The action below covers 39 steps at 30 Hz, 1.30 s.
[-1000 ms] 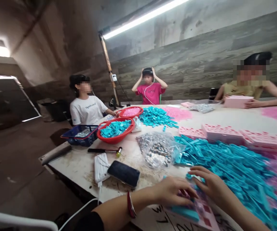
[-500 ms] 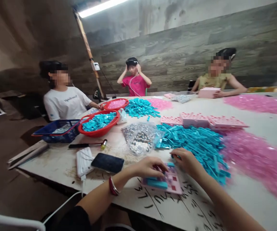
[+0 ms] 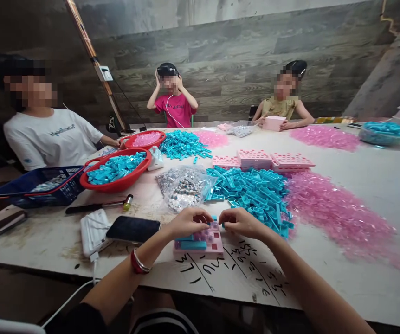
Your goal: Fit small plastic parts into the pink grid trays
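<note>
My left hand (image 3: 186, 221) and my right hand (image 3: 241, 221) rest over the far edge of a small pink tray (image 3: 200, 245) lying on the table (image 3: 377, 185) in front of me. A few turquoise plastic pieces (image 3: 193, 244) sit in the tray. Both hands have curled fingers pinching at small parts at the tray's far edge; what each holds is too small to make out. A heap of turquoise pieces (image 3: 252, 190) lies just beyond my right hand.
A bag of small metal parts (image 3: 182, 188), a phone (image 3: 133, 229) on a white power bank (image 3: 92, 229), a small hammer (image 3: 99, 205), red bowls (image 3: 116, 172), a blue basket (image 3: 36, 185), pink heaps (image 3: 332, 213), stacked pink trays (image 3: 262, 160). Three other people sit around the table.
The camera has tilted down and turned right. My hands and the pink tray now sit at the centre, both hands closer together at the tray's far edge.
</note>
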Tool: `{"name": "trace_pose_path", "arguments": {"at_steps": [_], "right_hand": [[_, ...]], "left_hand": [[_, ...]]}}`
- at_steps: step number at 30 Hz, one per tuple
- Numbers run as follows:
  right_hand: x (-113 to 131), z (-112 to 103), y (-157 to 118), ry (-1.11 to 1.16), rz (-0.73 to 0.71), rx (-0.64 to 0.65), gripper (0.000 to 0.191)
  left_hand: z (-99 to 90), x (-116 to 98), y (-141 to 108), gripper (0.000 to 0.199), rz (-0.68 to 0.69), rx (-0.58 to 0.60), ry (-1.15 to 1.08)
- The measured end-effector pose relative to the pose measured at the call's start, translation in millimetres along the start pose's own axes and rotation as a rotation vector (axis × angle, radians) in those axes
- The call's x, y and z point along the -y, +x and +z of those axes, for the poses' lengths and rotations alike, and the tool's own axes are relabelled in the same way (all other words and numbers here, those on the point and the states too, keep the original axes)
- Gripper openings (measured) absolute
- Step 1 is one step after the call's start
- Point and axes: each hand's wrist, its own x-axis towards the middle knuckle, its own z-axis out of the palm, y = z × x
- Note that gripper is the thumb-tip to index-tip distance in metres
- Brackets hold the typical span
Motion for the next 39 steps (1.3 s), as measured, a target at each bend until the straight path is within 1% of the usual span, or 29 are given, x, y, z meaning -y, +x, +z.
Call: {"name": "trace_pose_path", "arguments": {"at_steps": [2,5,8,10,12,14,16,20,22,26,31,34,37,39], "right_hand": [[0,2,1,-0.014,0.004,0.018,0.026],[-2,4,2,-0.025,0.008,-0.025,0.022],[-7,4,3,-0.006,0.054,-0.105,0.019],[-9,3,3,-0.065,0.070,-0.178,0.017],[-11,3,4,-0.183,0.062,-0.251,0.014],[-12,2,4,-0.266,0.060,-0.294,0.012],[-12,2,4,-0.280,0.072,-0.300,0.011],[-13,1,4,-0.285,0.087,-0.293,0.010],[-12,1,4,-0.297,0.098,-0.287,0.008],[-12,1,3,-0.303,0.112,-0.286,0.008],[-13,4,4,-0.284,0.143,-0.290,0.009],[-16,5,4,-0.283,0.163,-0.330,0.012],[-18,6,4,-0.283,0.159,-0.372,0.015],[-18,6,5,-0.275,0.170,-0.364,0.017]], "left_hand": [[9.8,-2,0,0.015,0.116,-0.036,0.104],[24.4,-1,-3,0.016,0.272,-0.063,0.271],[35.8,3,-5,0.021,0.330,-0.060,0.401],[40.8,5,-7,0.020,0.327,-0.072,0.464],[43.8,6,-7,0.017,0.304,-0.104,0.501],[45.7,6,-7,0.013,0.281,-0.132,0.517],[46.9,5,-7,0.013,0.280,-0.143,0.517],[46.6,4,-8,0.017,0.323,-0.145,0.465],[44.6,3,-9,0.017,0.349,-0.112,0.449],[39.3,-2,-12,0.012,0.394,0.006,0.504],[36.4,-6,-13,0.009,0.426,0.067,0.580],[36.2,-5,-13,0.009,0.437,0.123,0.598],[34.6,-6,-13,0.007,0.401,0.128,0.566],[33.1,-9,-14,0.015,0.347,0.104,0.544]]}}
